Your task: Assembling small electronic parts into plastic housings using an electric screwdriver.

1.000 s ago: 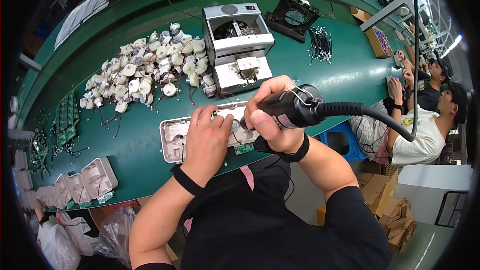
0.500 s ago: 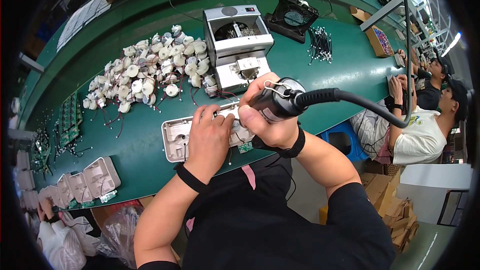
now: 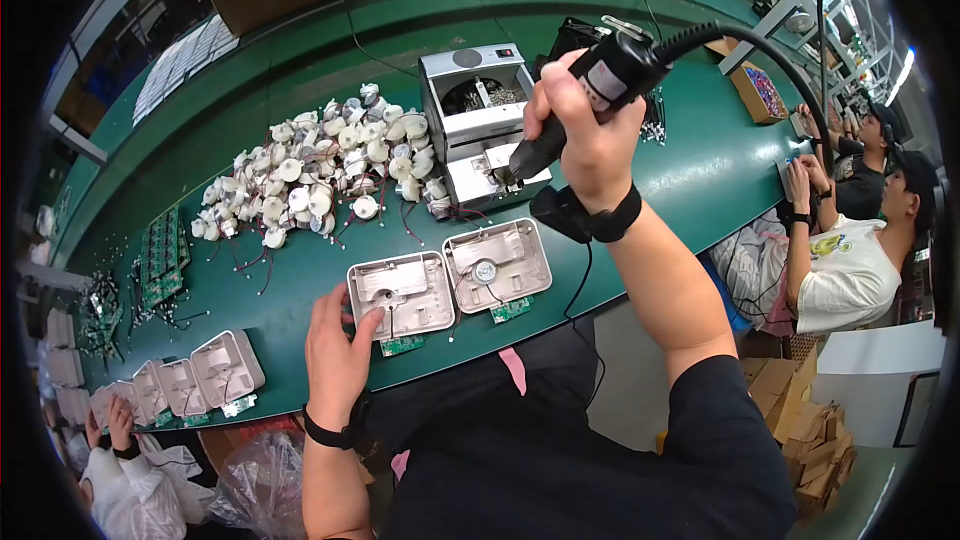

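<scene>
Right fingers (image 3: 568, 100) clasp the black driver (image 3: 612, 75) so it aims at the grey machine (image 3: 485, 123), while spread left fingers (image 3: 326, 318) seemingly steady a housing (image 3: 428, 312) in front of that machine.

The shirt (image 3: 590, 465) is black, its right sleeve (image 3: 720, 430) short, ending near the elbow (image 3: 705, 338). The left hand (image 3: 337, 345) and right hand (image 3: 600, 145) are bare. Off the shirt's left side shows a narrow black wristband (image 3: 326, 435); off its right, a wider black wristband (image 3: 618, 218) carries a dark block (image 3: 560, 215). A thin black cable (image 3: 587, 275) hangs between that block and the shirt.
</scene>
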